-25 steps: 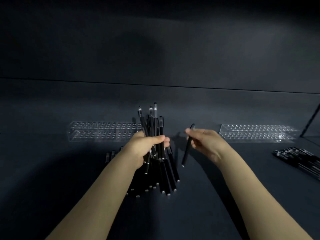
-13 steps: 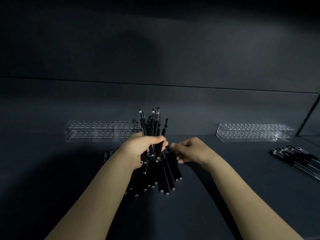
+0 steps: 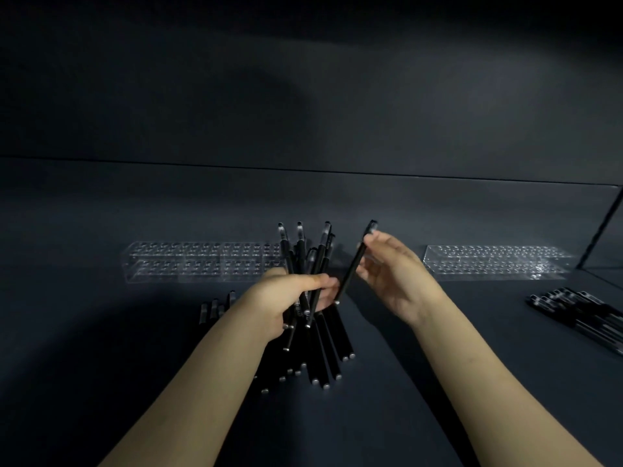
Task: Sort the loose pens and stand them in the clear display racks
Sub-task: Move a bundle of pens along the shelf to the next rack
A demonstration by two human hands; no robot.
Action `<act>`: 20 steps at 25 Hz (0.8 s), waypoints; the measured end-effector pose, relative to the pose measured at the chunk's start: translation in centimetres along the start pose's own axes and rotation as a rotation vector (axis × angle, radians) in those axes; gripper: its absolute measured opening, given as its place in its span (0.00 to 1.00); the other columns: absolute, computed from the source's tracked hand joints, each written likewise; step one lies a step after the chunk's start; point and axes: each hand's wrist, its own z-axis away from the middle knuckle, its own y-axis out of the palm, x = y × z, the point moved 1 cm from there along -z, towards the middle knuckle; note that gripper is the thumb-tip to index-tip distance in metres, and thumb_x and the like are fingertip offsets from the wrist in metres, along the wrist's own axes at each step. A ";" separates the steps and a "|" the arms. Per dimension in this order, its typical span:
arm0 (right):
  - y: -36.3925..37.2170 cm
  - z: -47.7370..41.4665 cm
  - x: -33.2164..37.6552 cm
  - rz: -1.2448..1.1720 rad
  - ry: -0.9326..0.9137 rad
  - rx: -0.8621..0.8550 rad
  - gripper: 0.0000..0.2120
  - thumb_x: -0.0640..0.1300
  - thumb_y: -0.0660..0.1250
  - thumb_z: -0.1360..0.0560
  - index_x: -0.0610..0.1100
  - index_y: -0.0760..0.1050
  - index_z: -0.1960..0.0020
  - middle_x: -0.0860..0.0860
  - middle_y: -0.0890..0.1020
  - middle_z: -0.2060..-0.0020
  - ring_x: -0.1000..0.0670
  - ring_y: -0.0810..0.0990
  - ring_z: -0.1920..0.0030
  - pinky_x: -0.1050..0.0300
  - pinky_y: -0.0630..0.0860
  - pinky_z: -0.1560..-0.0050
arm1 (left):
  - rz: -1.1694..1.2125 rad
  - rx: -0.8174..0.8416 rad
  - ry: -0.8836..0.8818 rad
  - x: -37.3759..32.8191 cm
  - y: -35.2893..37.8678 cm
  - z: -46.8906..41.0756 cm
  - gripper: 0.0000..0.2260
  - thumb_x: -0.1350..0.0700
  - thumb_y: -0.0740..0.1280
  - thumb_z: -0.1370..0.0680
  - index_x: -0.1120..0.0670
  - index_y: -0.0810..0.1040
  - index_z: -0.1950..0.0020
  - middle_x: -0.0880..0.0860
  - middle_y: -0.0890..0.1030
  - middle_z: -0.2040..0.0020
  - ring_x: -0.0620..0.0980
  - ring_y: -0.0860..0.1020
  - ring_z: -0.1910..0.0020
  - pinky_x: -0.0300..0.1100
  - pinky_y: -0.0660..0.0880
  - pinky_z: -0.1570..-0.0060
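My left hand (image 3: 286, 298) grips an upright bundle of black pens (image 3: 305, 254) above a pile of loose black pens (image 3: 323, 352) lying on the dark table. My right hand (image 3: 394, 271) holds a single black pen (image 3: 354, 264) tilted, its top end up by the fingertips and its lower tip near the left hand's fingers. A clear rack with rows of holes (image 3: 199, 262) stands behind the left hand. A second clear rack (image 3: 499, 262) stands at the back right. Both racks hold no pens.
Another batch of black pens (image 3: 583, 315) lies at the right edge of the table. A few pens (image 3: 215, 308) poke out left of my left forearm. A dark wall rises behind the racks.
My right hand reached in to the bundle half a second ago, and now it has drawn away up and right with one pen. The left hand has kept its grip on the bundle.
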 end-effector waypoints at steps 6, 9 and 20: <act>-1.6 0.1 -1.6 0.846 0.175 -0.048 0.06 0.35 0.71 0.27 0.39 0.75 0.53 0.46 0.75 0.66 0.52 0.74 0.71 0.64 0.75 0.74 | -0.092 0.002 0.054 -0.4 0.1 0.7 0.08 0.58 0.69 0.22 0.59 0.82 0.45 0.48 0.86 0.52 0.45 0.83 0.49 0.44 0.80 0.52; -1.1 0.5 -2.3 0.882 0.253 0.016 0.08 0.37 0.71 0.27 0.34 0.77 0.51 0.45 0.76 0.67 0.52 0.75 0.71 0.64 0.76 0.72 | -0.030 -0.015 0.059 -0.5 0.4 1.0 0.08 0.59 0.70 0.23 0.61 0.81 0.45 0.51 0.87 0.54 0.43 0.84 0.58 0.39 0.80 0.64; 0.7 0.8 -0.9 0.196 0.084 0.029 0.03 0.38 0.68 0.25 0.43 0.76 0.52 0.51 0.81 0.66 0.53 0.79 0.65 0.61 0.77 0.60 | -0.100 0.046 0.035 -0.4 1.1 1.5 0.10 0.60 0.73 0.26 0.59 0.82 0.46 0.57 0.86 0.54 0.51 0.85 0.56 0.42 0.81 0.60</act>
